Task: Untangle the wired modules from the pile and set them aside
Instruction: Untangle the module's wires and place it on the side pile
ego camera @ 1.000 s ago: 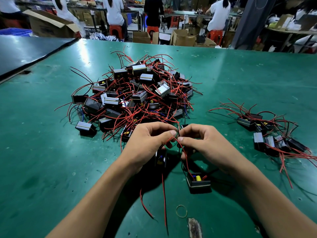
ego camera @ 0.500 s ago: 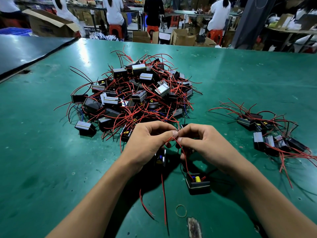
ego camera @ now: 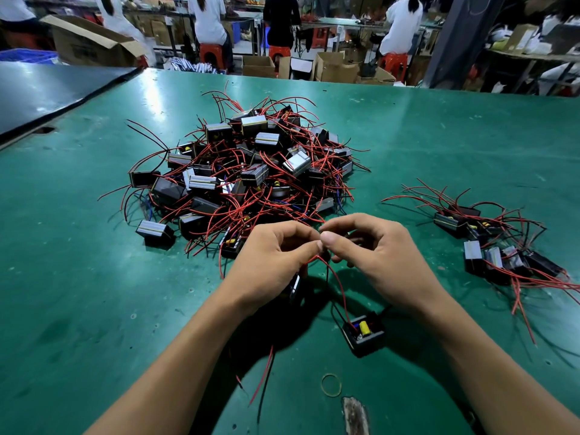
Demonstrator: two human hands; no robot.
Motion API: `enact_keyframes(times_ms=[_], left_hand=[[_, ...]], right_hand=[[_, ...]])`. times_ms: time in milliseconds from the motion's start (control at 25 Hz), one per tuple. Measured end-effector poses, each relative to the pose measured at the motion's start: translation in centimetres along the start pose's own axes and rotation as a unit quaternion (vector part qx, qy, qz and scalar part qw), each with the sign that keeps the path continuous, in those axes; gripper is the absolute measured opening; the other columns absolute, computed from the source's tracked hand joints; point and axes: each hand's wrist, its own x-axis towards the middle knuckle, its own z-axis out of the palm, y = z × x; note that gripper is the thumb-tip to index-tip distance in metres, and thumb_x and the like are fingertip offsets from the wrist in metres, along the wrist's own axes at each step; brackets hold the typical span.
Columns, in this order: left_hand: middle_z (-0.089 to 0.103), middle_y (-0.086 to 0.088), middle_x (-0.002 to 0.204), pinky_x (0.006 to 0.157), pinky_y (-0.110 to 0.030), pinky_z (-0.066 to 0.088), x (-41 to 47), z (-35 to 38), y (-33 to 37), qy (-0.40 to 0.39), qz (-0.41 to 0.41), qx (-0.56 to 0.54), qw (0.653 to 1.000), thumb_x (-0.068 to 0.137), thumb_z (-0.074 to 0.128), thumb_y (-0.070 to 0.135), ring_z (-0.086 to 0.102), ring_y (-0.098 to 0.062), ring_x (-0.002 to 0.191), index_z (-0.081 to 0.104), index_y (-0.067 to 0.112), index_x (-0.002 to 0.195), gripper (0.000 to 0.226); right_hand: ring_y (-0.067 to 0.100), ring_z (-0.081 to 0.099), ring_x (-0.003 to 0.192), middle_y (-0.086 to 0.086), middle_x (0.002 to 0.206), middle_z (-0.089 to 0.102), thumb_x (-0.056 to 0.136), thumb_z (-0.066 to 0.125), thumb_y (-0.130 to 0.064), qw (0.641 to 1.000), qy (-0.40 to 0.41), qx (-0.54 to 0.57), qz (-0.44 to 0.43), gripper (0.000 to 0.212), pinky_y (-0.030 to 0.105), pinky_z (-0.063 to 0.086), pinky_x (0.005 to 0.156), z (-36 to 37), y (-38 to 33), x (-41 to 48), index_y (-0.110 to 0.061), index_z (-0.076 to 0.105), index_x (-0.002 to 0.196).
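at the centre of the frame the left hand (ego camera: 276, 262) and right hand (ego camera: 379, 255) met thumb to thumb, each pinching the red wire (ego camera: 337, 277) that ran down to a loose module (ego camera: 364, 334) on the tabletop (ego camera: 94, 309). a second module (ego camera: 295, 288) sat half hidden under the left hand. the pile (ego camera: 251, 171) lay just above, the set-aside group (ego camera: 489, 243) at the right. the tangle would likely free best by feeding slack through the loop, not pulling taut.

Tangled red-wired black modules (ego camera: 248, 174), heaped mid-table
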Motion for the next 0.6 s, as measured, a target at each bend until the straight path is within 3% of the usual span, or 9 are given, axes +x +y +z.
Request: enact_keyframes(times_ms=[240, 360, 600], left_hand=[[0.076, -0.004, 0.076, 0.056, -0.024, 0.046, 0.08, -0.12, -0.17, -0.030, -0.014, 0.015, 0.999, 0.088, 0.072, 0.013, 0.056, -0.014, 0.060, 0.075, 0.015, 0.085, 0.005], [0.075, -0.011, 0.077, 0.059, -0.029, 0.045, 0.17, -0.04, -0.39, -0.024, -0.021, 0.009, 0.999, 0.086, 0.074, 0.012, 0.057, -0.017, 0.061, 0.076, 0.014, 0.084, 0.004], [0.073, -0.001, 0.070, 0.056, -0.020, 0.051, 0.18, 0.05, -0.36, -0.036, -0.033, -0.013, 0.999, 0.084, 0.075, 0.007, 0.059, -0.009, 0.057, 0.076, 0.013, 0.084, 0.006]], right_hand=[[0.005, 0.055, 0.064, -0.009, 0.075, 0.068, 0.088, 0.076, -0.018, 0.997, 0.001, -0.069, -0.025, 0.005, 0.019, 0.044, 0.062, -0.27, -0.06, 0.01, -0.022, 0.074, 0.085], [0.006, 0.059, 0.069, -0.007, 0.078, 0.067, 0.091, 0.073, -0.018, 0.992, -0.007, -0.117, -0.055, 0.006, 0.018, 0.046, 0.066, -0.17, -0.01, 0.07, -0.021, 0.071, 0.086], [0.005, 0.056, 0.074, -0.010, 0.080, 0.060, 0.097, 0.065, -0.018, 0.987, -0.025, -0.146, -0.069, 0.011, 0.016, 0.041, 0.069, -0.14, 0.34, 0.09, -0.024, 0.064, 0.088]])
